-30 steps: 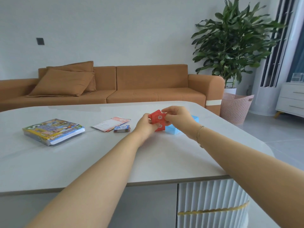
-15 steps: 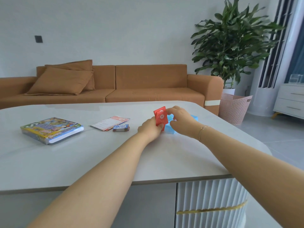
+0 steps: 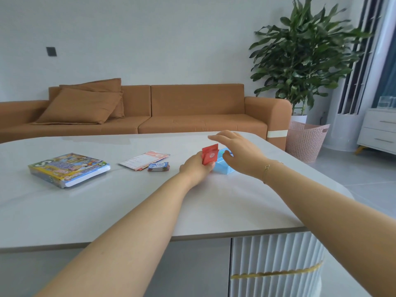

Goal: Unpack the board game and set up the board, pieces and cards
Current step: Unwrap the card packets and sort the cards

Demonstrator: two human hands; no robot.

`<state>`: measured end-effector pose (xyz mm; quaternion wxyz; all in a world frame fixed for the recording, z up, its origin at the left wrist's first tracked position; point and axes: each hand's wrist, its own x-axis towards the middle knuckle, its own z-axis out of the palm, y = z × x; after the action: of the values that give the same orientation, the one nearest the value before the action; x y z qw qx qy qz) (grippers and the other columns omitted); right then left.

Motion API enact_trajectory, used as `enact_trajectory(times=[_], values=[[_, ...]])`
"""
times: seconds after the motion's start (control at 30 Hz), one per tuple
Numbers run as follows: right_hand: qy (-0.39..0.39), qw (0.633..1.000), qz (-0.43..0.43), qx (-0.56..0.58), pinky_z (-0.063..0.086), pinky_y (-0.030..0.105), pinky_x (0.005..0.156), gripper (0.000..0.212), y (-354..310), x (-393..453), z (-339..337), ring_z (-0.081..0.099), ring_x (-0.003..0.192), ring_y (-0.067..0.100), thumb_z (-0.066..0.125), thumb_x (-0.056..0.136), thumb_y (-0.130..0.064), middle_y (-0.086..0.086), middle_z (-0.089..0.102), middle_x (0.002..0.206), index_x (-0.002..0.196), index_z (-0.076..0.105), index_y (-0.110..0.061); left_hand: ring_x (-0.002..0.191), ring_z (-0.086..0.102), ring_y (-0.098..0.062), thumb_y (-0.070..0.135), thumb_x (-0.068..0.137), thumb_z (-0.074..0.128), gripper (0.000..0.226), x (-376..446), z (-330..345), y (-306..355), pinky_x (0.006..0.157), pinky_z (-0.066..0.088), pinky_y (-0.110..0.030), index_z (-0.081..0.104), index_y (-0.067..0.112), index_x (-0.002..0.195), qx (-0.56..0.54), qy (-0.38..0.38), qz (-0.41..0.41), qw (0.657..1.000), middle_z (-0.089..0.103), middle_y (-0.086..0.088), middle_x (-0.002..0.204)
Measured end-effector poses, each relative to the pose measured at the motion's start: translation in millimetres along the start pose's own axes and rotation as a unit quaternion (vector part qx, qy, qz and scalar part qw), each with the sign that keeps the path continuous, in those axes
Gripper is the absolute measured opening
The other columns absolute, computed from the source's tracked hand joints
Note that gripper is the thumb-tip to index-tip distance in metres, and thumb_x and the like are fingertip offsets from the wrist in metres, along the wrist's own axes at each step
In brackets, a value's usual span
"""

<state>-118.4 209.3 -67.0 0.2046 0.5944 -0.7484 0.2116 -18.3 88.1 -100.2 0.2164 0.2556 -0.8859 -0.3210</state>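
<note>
- The right hand [image 3: 237,150] is lifting off the small red card pack [image 3: 210,154], fingers spread wide, holding nothing.
- The left hand [image 3: 198,167] is pinching the pack upright; best lowering it flat beside its fingertips, clear of the light blue plastic tray [image 3: 224,167].

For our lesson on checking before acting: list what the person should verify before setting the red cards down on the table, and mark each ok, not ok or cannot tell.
1. Red cards held firmly: ok, the left hand grips them upright.
2. Right hand free to help: ok, it is open above the blue box and holds nothing.
3. Bare space on the table nearby: ok, in front of the left hand.
4. Blue cards kept apart from red: ok, they lie beside the sheet.
5. Blue box emptied: cannot tell, hands hide its inside.
6. Board laid out: not ok, the game box lies shut.
</note>
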Motion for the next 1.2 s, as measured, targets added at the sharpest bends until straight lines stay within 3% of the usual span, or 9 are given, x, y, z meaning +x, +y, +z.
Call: enact_trajectory(times=[0.13,0.23,0.4,0.53,0.67,0.8,0.9,1.0,1.2], values=[[-0.04,0.999,-0.004,-0.01,0.041,0.029,0.096,0.053,-0.3,0.4,-0.8,0.04,0.125,0.015,0.048,0.09,-0.013,-0.006,0.049,0.133,0.14,0.044,-0.027,0.111,0.057,-0.031,0.028,0.093,0.049,0.027,0.9,-0.5,-2.9,0.102,0.04,-0.046,0.059,0.021,0.118,-0.006,-0.003,0.007,1.0,0.065,-0.007,0.115],[0.02,0.999,-0.015,0.028,0.041,0.023,0.088,0.045,-3.3,1.6,-0.8,0.048,0.112,0.011,0.055,0.092,-0.026,-0.006,0.053,0.124,0.137,0.049,-0.024,0.112,0.057,-0.029,0.026,0.093,0.05,0.03,0.1,-0.6,-4.1,0.101,0.041,-0.045,0.059,0.021,0.122,-0.02,0.0,0.017,1.0,0.065,-0.006,0.117],[0.077,0.99,0.006,0.114,0.05,0.029,0.076,0.015,-7.2,9.6,-3.8,0.057,0.077,0.01,0.059,0.09,-0.013,-0.005,0.068,0.088,0.097,0.072,-0.018,0.103,0.061,-0.025,0.017,0.091,0.059,0.024,-4.8,-9.1,-4.3,0.088,0.045,-0.032,0.063,0.013,0.114,-0.059,0.014,0.064,0.996,0.067,-0.009,0.111],[0.1,0.963,0.096,0.23,0.045,0.015,0.067,0.013,-10.9,11.6,-4.5,0.055,0.066,0.002,0.06,0.088,-0.009,-0.002,0.069,0.078,0.088,0.073,-0.012,0.077,0.055,-0.022,0.01,0.085,0.064,0.008,-8.0,-23.3,-4.9,0.068,0.039,-0.03,0.06,0.012,0.092,-0.128,0.09,0.074,0.985,0.063,-0.007,0.087],[0.022,0.934,0.184,0.306,0.043,0.016,0.058,0.013,-14.6,11.0,-1.1,0.054,0.061,0.005,0.061,0.086,-0.009,0.001,0.069,0.073,0.083,0.072,-0.012,0.087,0.055,-0.018,0.007,0.089,0.06,0.021,-12.2,-37.3,-6.2,0.076,0.041,-0.027,0.056,0.011,0.109,-0.166,0.131,0.069,0.975,0.06,-0.002,0.098],[-0.035,0.942,0.207,0.26,0.048,0.019,0.047,0.016,-20.7,6.3,4.5,0.056,0.045,0.009,0.059,0.082,-0.003,0.002,0.064,0.062,0.086,0.073,-0.008,0.088,0.055,-0.017,0.002,0.088,0.057,0.025,-16.9,-43.5,-19.3,0.07,0.038,-0.021,0.058,0.014,0.11,-0.028,0.055,0.107,0.992,0.061,-0.001,0.1],[-0.095,0.935,0.211,0.268,0.057,0.028,0.066,0.018,-23.2,2.0,8.9,0.068,0.055,0.022,0.057,0.082,-0.007,0.013,0.072,0.077,0.094,0.071,-0.009,0.099,0.056,-0.019,0.001,0.087,0.057,0.031,-18.5,-39.2,-29.1,0.078,0.04,-0.023,0.056,0.013,0.116,0.017,-0.008,0.11,0.994,0.059,-0.004,0.11],[-0.097,0.928,0.228,0.278,0.054,0.03,0.083,0.022,-22.4,0.6,13.4,0.072,0.066,0.027,0.054,0.084,-0.005,0.006,0.071,0.09,0.102,0.067,-0.009,0.113,0.053,-0.022,0.005,0.088,0.058,0.039,-15.6,-32.6,-29.7,0.092,0.039,-0.026,0.051,0.013,0.126,0.049,-0.006,0.105,0.993,0.054,-0.007,0.126],[-0.077,0.902,0.253,0.341,0.058,0.026,0.075,0.023,-18.7,-1.3,12.0,0.07,0.066,0.023,0.052,0.084,0.003,0.005,0.068,0.09,0.103,0.063,-0.006,0.114,0.052,-0.021,0.008,0.087,0.061,0.039,-14.1,-26.8,-24.4,0.093,0.038,-0.026,0.052,0.014,0.125,0.08,0.02,0.121,0.989,0.054,-0.007,0.125]])
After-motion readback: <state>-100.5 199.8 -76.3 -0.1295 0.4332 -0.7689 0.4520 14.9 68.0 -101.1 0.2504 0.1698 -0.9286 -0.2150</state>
